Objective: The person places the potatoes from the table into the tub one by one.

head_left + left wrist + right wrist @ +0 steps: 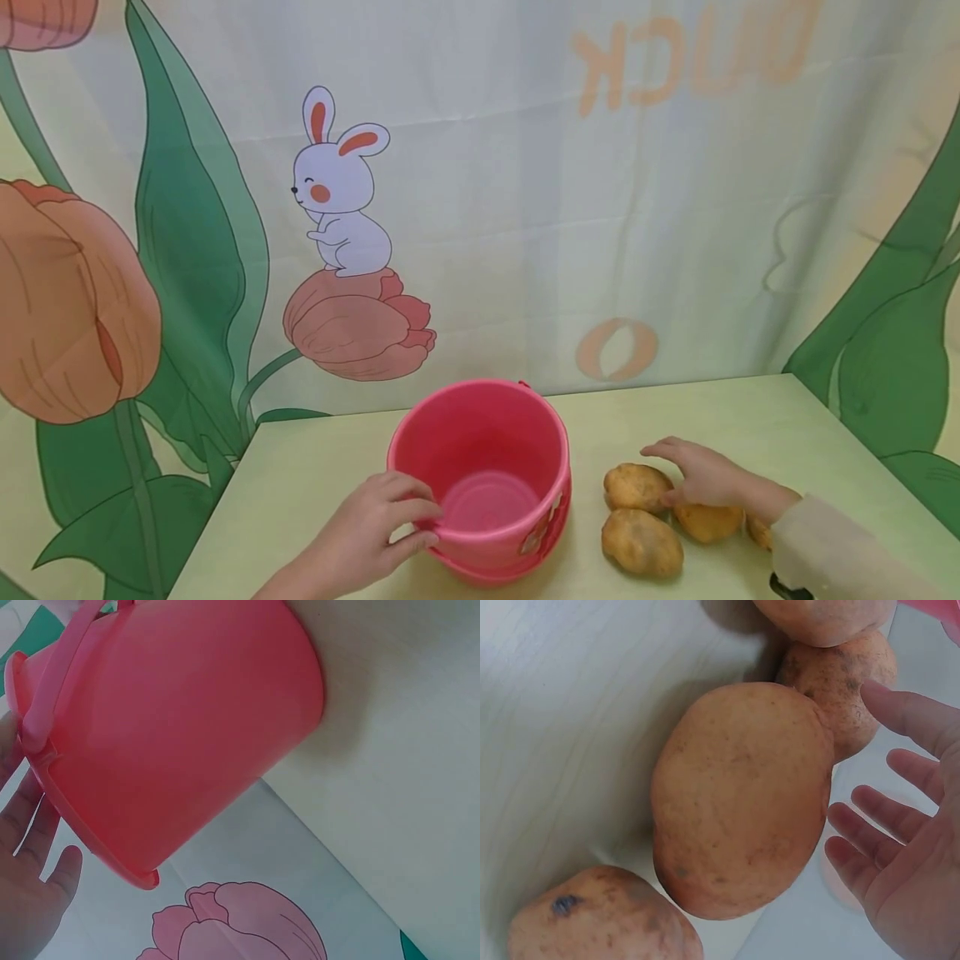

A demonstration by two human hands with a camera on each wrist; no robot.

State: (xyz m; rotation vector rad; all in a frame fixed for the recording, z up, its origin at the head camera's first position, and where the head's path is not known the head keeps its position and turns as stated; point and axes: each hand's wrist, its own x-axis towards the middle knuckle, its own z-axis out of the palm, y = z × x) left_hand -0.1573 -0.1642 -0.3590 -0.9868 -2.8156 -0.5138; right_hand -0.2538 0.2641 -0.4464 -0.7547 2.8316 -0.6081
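A pink plastic bucket (pixel 480 467) stands empty in the middle of the pale green table (pixel 300 483). My left hand (pixel 420 525) grips its near rim, fingers curled over the edge; the left wrist view shows the bucket's outer wall (pixel 187 727) and my palm (pixel 30 885) beside the rim. Right of the bucket lie several brown potatoes (pixel 637 487). My right hand (pixel 675 467) hovers over them with its fingers straight and holds nothing. In the right wrist view a large potato (pixel 742 802) lies just left of my spread fingers (pixel 900 712), apart from them.
A printed cloth backdrop with a white rabbit (pixel 337 192) and tulips hangs right behind the table. The table's left edge and right edge (pixel 847 425) are both in view. Bare tabletop lies left of the bucket and behind the potatoes.
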